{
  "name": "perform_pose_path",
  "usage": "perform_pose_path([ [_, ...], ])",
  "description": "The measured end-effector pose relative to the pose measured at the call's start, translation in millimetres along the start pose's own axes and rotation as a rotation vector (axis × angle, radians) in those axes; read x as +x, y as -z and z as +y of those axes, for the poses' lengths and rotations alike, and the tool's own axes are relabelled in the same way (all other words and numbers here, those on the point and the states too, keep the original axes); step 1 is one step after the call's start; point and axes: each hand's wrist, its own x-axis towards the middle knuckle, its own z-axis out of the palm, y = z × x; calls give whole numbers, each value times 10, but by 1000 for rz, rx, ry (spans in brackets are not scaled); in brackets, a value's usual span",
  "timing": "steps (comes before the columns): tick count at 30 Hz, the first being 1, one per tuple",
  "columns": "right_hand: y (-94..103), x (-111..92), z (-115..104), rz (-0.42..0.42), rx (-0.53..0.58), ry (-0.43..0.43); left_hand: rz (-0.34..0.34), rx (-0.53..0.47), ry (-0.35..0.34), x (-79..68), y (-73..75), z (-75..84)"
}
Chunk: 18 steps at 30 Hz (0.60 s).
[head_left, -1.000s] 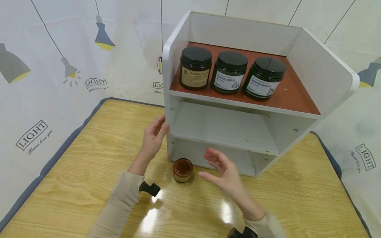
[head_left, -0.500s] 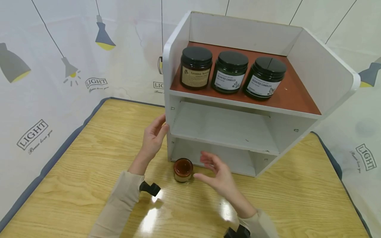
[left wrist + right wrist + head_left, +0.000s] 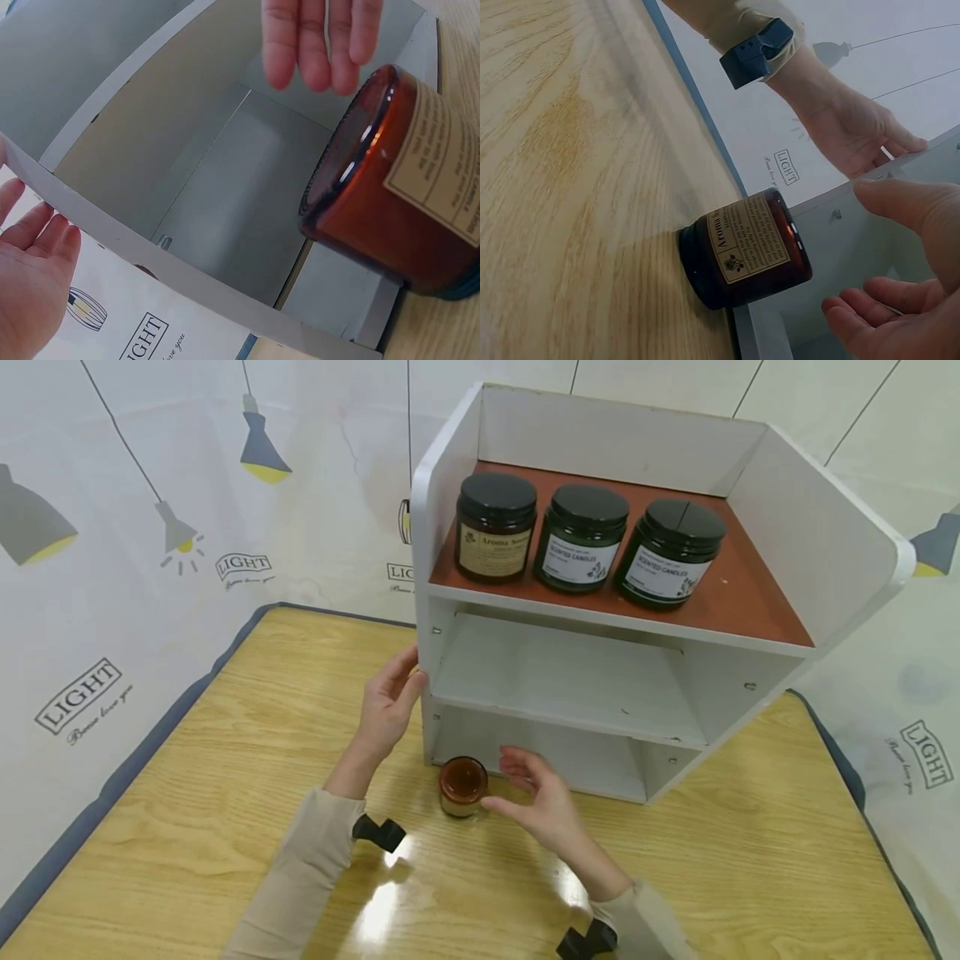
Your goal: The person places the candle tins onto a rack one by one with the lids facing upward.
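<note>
An amber candle jar (image 3: 462, 787) with a tan label stands upside down on the wooden table, at the lower left front of the white shelf unit (image 3: 570, 718). Its dark lid is on the table in the right wrist view, where the label (image 3: 744, 238) shows. My left hand (image 3: 386, 710) rests its fingertips against the unit's left side panel; in the left wrist view the fingers (image 3: 45, 232) touch the panel's edge. Just right of the jar, my right hand (image 3: 546, 802) is held with thumb and fingers apart, holding nothing. The thumb tip is very near the jar; contact is unclear.
Three dark-lidded candle jars stand in a row on the red top shelf (image 3: 750, 602): one with a tan label (image 3: 495, 531), two with white labels (image 3: 579, 543) (image 3: 667, 556). The unit's side panels rise above the top shelf. A printed curtain (image 3: 187, 527) hangs behind the table (image 3: 225, 760).
My right hand has moved left, closing the distance to the amber jar. The left hand stays against the side panel, and the jars have not moved.
</note>
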Motion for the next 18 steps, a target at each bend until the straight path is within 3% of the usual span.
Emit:
perform_pose_path([
  [8, -61, 42, 93, -4, -5, -51, -2, 16, 20, 1, 6, 2],
  [18, -130, 76, 171, -35, -54, -47, -5, 12, 7, 0, 6, 0],
])
